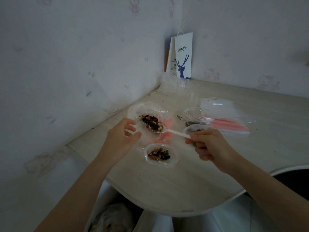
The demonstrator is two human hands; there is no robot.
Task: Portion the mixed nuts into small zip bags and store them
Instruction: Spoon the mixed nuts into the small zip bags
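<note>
Three small zip bags already held nuts as I monitored the remote feed: the nearest zip bag [158, 154] lay at six o'clock from the supply bag [133, 109], with a second zip bag [194, 122] and a third zip bag [198, 129] at three o'clock. The right hand [207, 144] pinched the handle of a white plastic spoon [175, 132], heaped with mixed nuts [149, 120], over the supply bag. The left hand [124, 133] appeared to pinch that bag's rim at nine o'clock. I judged the job roughly half done: empty zip bags [224, 113] waited at two o'clock, and nothing looked sealed or stored. A paper bag [183, 56] at twelve o'clock read "luckin coffee".
</note>
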